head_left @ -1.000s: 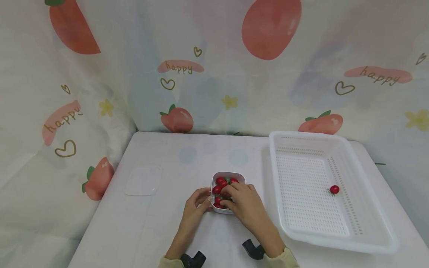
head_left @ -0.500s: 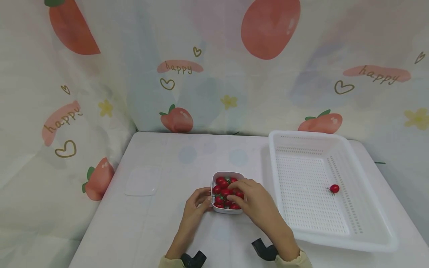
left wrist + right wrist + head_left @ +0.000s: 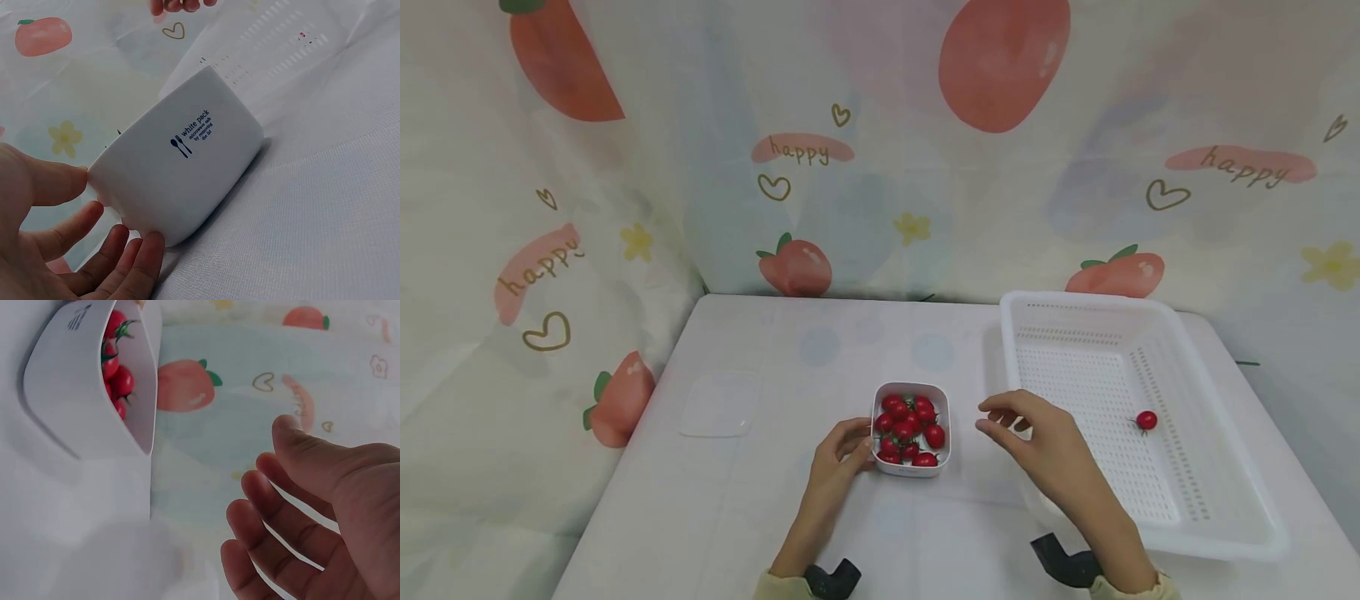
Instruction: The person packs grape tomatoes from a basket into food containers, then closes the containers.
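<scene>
A small white plastic food box point(image 3: 912, 472) stands on the table, filled with several red cherry tomatoes point(image 3: 904, 431) with green stems. My left hand point(image 3: 837, 463) holds the box at its left side; in the left wrist view the thumb point(image 3: 59, 181) is at the rim and the fingertips point(image 3: 150, 240) are lower on the wall. My right hand point(image 3: 1045, 433) hovers between the box and the large white basket point(image 3: 1157, 537), its fingers loosely bent with nothing between them. In the right wrist view the same hand point(image 3: 325, 506) is apart from the box.
One more cherry tomato point(image 3: 1146, 421) lies in the perforated basket at the right. A clear flat lid point(image 3: 718, 406) lies on the table point(image 3: 647, 508) to the left. A printed cloth backdrop point(image 3: 865, 217) rises behind the table and along its left side.
My right hand has withdrawn from over the tomatoes in the box and moved right, towards the basket, with nothing in it. My left hand and the box have stayed in place.
</scene>
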`<control>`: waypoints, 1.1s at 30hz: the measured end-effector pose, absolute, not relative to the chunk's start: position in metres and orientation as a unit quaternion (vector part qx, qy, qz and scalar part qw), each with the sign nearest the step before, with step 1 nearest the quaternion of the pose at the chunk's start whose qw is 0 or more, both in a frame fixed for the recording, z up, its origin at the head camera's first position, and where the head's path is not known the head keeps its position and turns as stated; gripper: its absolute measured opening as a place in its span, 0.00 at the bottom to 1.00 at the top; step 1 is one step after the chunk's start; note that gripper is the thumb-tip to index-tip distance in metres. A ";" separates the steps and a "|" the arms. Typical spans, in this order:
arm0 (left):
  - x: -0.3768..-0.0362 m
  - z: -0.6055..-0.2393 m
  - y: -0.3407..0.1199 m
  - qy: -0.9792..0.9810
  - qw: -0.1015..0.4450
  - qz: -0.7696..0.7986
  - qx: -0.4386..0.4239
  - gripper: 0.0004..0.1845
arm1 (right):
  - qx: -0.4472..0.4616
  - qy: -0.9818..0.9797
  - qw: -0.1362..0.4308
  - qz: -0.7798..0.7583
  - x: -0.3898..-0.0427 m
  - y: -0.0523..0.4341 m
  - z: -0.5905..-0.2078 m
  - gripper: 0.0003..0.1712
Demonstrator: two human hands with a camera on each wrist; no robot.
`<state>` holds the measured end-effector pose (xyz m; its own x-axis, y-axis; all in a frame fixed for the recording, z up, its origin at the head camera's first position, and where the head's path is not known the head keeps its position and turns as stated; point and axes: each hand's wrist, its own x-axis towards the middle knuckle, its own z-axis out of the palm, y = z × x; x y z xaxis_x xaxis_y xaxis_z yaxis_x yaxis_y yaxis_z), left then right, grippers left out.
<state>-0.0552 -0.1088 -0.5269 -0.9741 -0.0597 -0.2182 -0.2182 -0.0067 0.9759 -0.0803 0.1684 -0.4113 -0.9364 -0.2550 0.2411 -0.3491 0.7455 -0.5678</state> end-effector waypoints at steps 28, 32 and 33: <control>-0.054 -0.527 -0.110 0.698 0.061 0.707 -0.091 0.21 | 0.163 -0.968 -0.058 0.180 -0.128 0.306 -0.402 0.17; -0.055 -0.528 -0.111 0.698 0.062 0.709 -0.088 0.21 | 0.152 -0.970 -0.091 0.167 -0.135 0.317 -0.407 0.19; -0.055 -0.528 -0.111 0.697 0.062 0.709 -0.087 0.21 | 0.149 -0.970 -0.099 0.162 -0.137 0.319 -0.409 0.20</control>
